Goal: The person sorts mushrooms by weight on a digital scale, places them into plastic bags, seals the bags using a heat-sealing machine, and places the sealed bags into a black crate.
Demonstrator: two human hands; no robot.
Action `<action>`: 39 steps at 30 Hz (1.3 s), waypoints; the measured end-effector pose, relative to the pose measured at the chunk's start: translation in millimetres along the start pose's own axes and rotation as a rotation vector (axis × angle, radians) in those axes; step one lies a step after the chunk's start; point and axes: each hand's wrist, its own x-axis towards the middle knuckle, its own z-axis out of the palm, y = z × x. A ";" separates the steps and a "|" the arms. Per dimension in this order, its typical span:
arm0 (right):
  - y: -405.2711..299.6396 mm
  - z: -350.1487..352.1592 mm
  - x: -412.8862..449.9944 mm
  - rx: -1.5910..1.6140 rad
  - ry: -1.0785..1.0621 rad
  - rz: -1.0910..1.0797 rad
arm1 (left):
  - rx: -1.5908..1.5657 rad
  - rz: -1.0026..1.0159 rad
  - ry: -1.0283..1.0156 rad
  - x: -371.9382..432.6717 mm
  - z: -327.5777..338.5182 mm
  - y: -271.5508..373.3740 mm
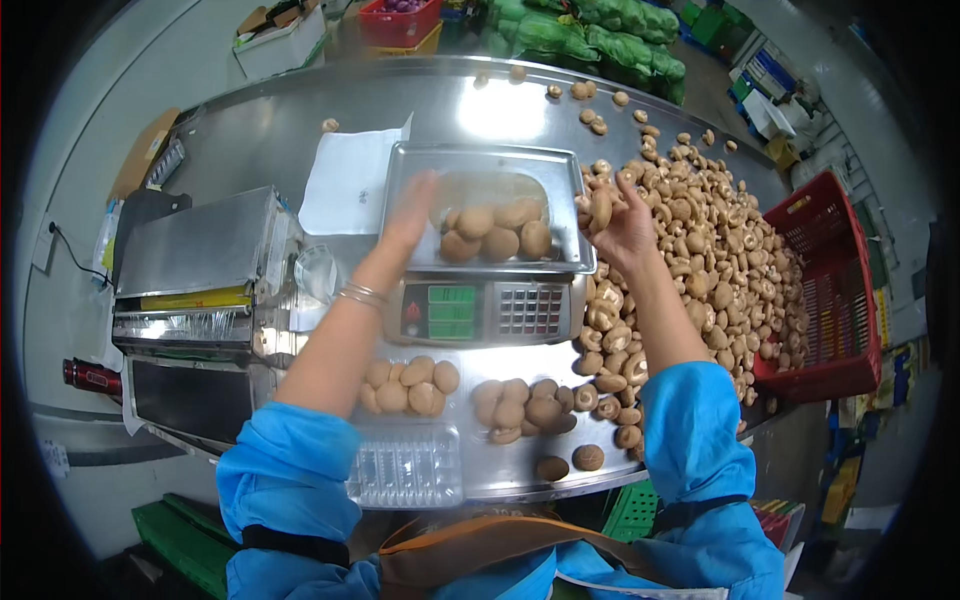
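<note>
Brown mushrooms point(499, 241) lie in what looks like a clear plastic tray on the metal pan point(480, 156) of a digital scale point(409, 307). My left hand point(412, 206), blurred, is at the pan's left edge beside that tray; whether it touches it I cannot tell. Over the pan's right edge, my right hand point(622, 225) holds mushrooms point(598, 208) between thumb and fingers, palm turned up. Below the scale, a filled clear tray point(410, 386) of mushrooms sits above empty clear plastic trays point(405, 466), with a loose group of mushrooms point(517, 409) to their right.
A large mushroom pile point(697, 247) spreads across the steel table point(262, 101) from a tipped red crate point(832, 300). A film wrapping machine point(195, 255) stands left, near a white paper sheet point(349, 184). Green bagged produce point(592, 37) lies beyond the far edge.
</note>
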 end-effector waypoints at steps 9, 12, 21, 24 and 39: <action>28.0 -0.8 -15.5 -0.592 0.032 -0.187 | 0.202 -0.070 -0.051 -0.3 -9.6 14.6; 34.3 1.2 -15.2 -0.741 0.045 -0.277 | 0.227 -0.120 -0.065 -7.3 12.9 29.7; 69.7 24.9 -2.4 -0.910 0.025 -0.495 | 0.857 0.145 0.065 -13.6 75.5 33.6; 82.3 22.1 11.1 -0.927 0.079 -0.615 | 0.814 0.197 0.050 -10.8 78.6 21.2; 105.0 -7.7 4.2 -1.630 -0.043 -0.925 | 0.423 0.199 0.092 -4.6 63.3 -11.9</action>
